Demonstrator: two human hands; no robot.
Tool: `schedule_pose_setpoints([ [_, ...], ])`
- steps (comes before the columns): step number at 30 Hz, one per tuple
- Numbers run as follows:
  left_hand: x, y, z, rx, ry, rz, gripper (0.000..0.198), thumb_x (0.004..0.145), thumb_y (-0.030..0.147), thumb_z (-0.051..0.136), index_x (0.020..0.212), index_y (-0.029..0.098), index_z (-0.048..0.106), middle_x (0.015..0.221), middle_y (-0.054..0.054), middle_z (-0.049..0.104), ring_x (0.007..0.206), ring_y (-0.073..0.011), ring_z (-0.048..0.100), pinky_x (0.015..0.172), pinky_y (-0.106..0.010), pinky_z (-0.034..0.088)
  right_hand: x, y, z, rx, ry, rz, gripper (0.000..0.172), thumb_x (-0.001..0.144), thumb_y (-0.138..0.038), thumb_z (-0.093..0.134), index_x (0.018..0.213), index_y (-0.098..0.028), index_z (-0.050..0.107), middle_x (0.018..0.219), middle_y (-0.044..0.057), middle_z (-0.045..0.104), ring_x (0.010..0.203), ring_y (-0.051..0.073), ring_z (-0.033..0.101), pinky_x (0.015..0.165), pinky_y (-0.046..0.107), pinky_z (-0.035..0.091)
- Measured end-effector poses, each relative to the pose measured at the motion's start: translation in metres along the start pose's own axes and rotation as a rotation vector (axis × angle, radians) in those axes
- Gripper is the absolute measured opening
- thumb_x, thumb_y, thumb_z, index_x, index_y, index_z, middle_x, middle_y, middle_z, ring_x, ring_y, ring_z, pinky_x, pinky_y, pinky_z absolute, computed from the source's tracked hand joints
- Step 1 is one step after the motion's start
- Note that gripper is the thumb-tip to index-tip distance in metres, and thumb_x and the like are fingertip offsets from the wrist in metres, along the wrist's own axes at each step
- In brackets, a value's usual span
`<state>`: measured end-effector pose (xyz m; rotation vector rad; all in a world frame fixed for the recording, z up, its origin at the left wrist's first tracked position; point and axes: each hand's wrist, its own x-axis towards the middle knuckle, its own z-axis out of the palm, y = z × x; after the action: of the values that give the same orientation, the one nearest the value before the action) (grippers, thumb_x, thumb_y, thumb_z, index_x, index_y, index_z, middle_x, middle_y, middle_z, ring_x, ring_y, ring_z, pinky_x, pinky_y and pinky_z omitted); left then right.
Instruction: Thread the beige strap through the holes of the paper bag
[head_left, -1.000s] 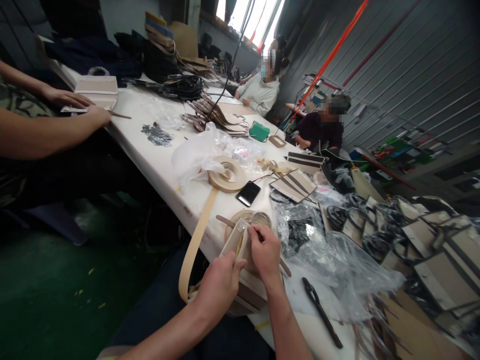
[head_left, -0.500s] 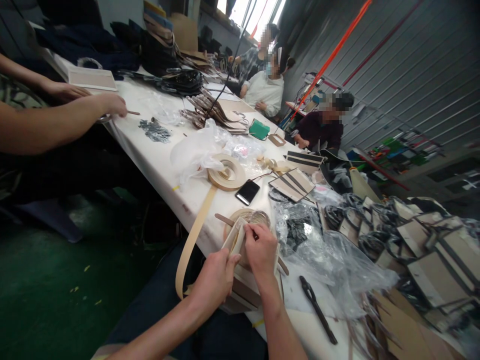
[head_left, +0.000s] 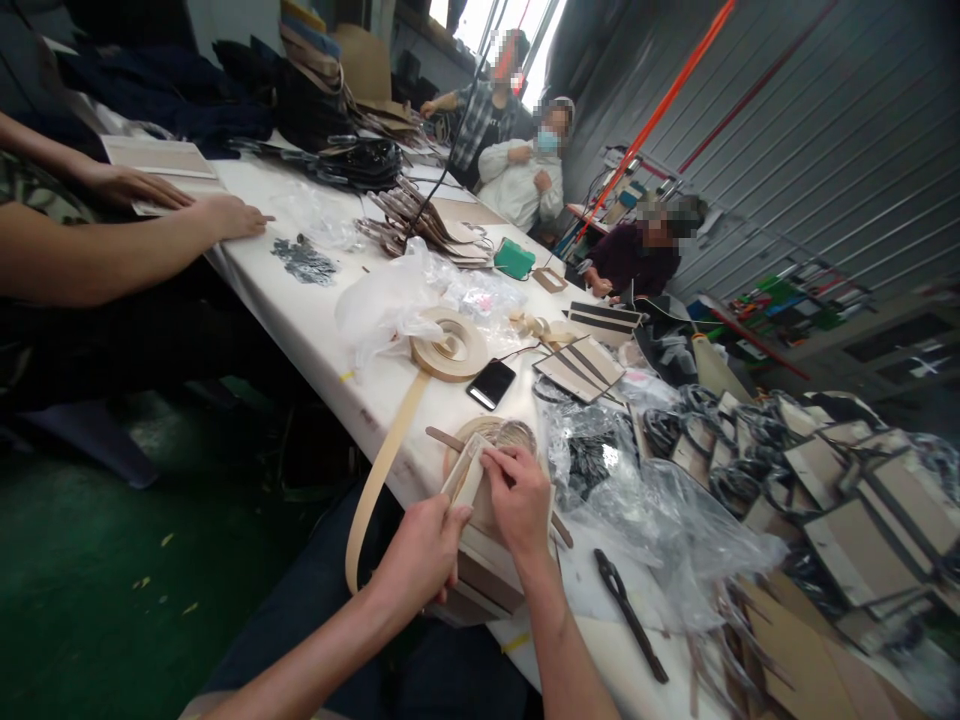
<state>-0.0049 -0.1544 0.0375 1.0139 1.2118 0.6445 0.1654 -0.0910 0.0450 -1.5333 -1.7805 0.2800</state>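
At the near table edge, a beige flat bag piece (head_left: 469, 478) with a folded, slightly gaping edge is held between my two hands. My left hand (head_left: 420, 548) is closed round its lower left end, thumb on top. My right hand (head_left: 519, 505) pinches the upper edge with thumb and forefinger. Behind the piece, a round roll partly shows, with a brown strip (head_left: 444, 438) sticking out. More beige panels (head_left: 487, 580) lie beneath my hands. A loose length of tan tape (head_left: 386, 465) runs from a tape roll (head_left: 426, 356) and hangs over the edge at my left.
A phone (head_left: 491, 384) lies beyond my hands. To the right are a black slim tool (head_left: 630, 615), clear plastic bags (head_left: 675, 520) and heaped beige panels with black straps (head_left: 862, 540). A co-worker's hand (head_left: 232, 217) rests on the table at left. Several people sit farther back.
My right forefinger looks more extended along the piece's edge; my left hand keeps its grip. The left co-worker's near hand has shifted slightly. The person in white has raised their hands.
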Motion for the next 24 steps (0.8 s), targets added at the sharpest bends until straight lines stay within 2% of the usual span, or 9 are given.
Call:
schedule_pose_setpoints([
  [3, 0.003, -0.004, 0.002, -0.009, -0.050, -0.037, 0.041, 0.107, 0.061, 0.049, 0.091, 0.024, 0.052, 0.044, 0.005, 0.059, 0.029, -0.0157, 0.054, 0.032, -0.020, 0.035, 0.003, 0.004, -0.005, -0.034, -0.061, -0.041, 0.024, 0.107, -0.035, 0.067, 0.114, -0.027, 0.088, 0.108, 0.009, 0.078, 0.100, 0.025, 0.074, 0.095, 0.042, 0.060],
  [8, 0.006, 0.000, 0.005, -0.057, -0.136, -0.027, 0.038, 0.106, 0.057, 0.050, 0.089, 0.023, 0.054, 0.056, -0.001, 0.069, 0.037, -0.0174, 0.061, 0.036, -0.022, 0.043, 0.017, 0.010, -0.012, -0.088, -0.208, -0.092, 0.022, 0.106, -0.035, 0.069, 0.107, -0.028, 0.090, 0.099, 0.006, 0.077, 0.090, 0.023, 0.073, 0.085, 0.039, 0.059],
  [11, 0.006, 0.007, 0.004, -0.117, -0.159, -0.017, 0.039, 0.104, 0.058, 0.051, 0.087, 0.023, 0.055, 0.063, -0.003, 0.072, 0.038, -0.0176, 0.062, 0.039, -0.025, 0.043, 0.022, 0.011, -0.014, -0.106, -0.252, -0.111, 0.022, 0.106, -0.033, 0.069, 0.106, -0.027, 0.090, 0.100, 0.006, 0.077, 0.088, 0.022, 0.073, 0.082, 0.038, 0.058],
  [14, 0.002, 0.013, 0.000, -0.046, -0.029, 0.104, 0.039, 0.104, 0.053, 0.053, 0.078, 0.023, 0.055, 0.059, 0.000, 0.064, 0.041, -0.0152, 0.056, 0.046, -0.025, 0.036, 0.024, 0.011, -0.015, -0.091, -0.275, -0.116, 0.024, 0.106, -0.031, 0.067, 0.102, -0.027, 0.090, 0.099, 0.006, 0.077, 0.088, 0.022, 0.073, 0.082, 0.038, 0.058],
  [16, -0.002, 0.017, -0.002, 0.141, 0.131, 0.267, 0.045, 0.103, 0.049, 0.058, 0.067, 0.023, 0.051, 0.055, 0.000, 0.057, 0.048, -0.0151, 0.053, 0.054, -0.028, 0.030, 0.025, 0.011, -0.016, -0.079, -0.276, -0.107, 0.024, 0.106, -0.031, 0.067, 0.101, -0.028, 0.090, 0.098, 0.006, 0.078, 0.087, 0.022, 0.073, 0.082, 0.038, 0.058],
  [18, -0.006, 0.023, -0.001, 0.325, 0.239, 0.372, 0.054, 0.101, 0.049, 0.066, 0.059, 0.023, 0.046, 0.053, -0.001, 0.052, 0.052, -0.0164, 0.050, 0.058, -0.032, 0.024, 0.026, 0.008, -0.018, -0.066, -0.284, -0.086, 0.022, 0.105, -0.032, 0.069, 0.099, -0.028, 0.090, 0.095, 0.005, 0.078, 0.085, 0.022, 0.073, 0.082, 0.038, 0.058],
  [21, -0.011, 0.031, 0.004, 0.443, 0.267, 0.394, 0.059, 0.099, 0.053, 0.073, 0.055, 0.024, 0.048, 0.052, -0.003, 0.051, 0.051, -0.0189, 0.049, 0.060, -0.036, 0.019, 0.027, 0.003, -0.021, -0.041, -0.307, -0.047, 0.021, 0.104, -0.034, 0.071, 0.094, -0.028, 0.089, 0.089, 0.003, 0.078, 0.083, 0.022, 0.073, 0.080, 0.038, 0.057],
  [24, -0.013, 0.033, 0.008, 0.442, 0.230, 0.383, 0.055, 0.100, 0.051, 0.073, 0.058, 0.024, 0.050, 0.056, -0.005, 0.058, 0.055, -0.0224, 0.056, 0.061, -0.036, 0.020, 0.027, 0.000, -0.022, -0.046, -0.319, -0.035, 0.021, 0.104, -0.033, 0.071, 0.094, -0.028, 0.089, 0.090, 0.003, 0.078, 0.083, 0.021, 0.073, 0.079, 0.038, 0.055],
])
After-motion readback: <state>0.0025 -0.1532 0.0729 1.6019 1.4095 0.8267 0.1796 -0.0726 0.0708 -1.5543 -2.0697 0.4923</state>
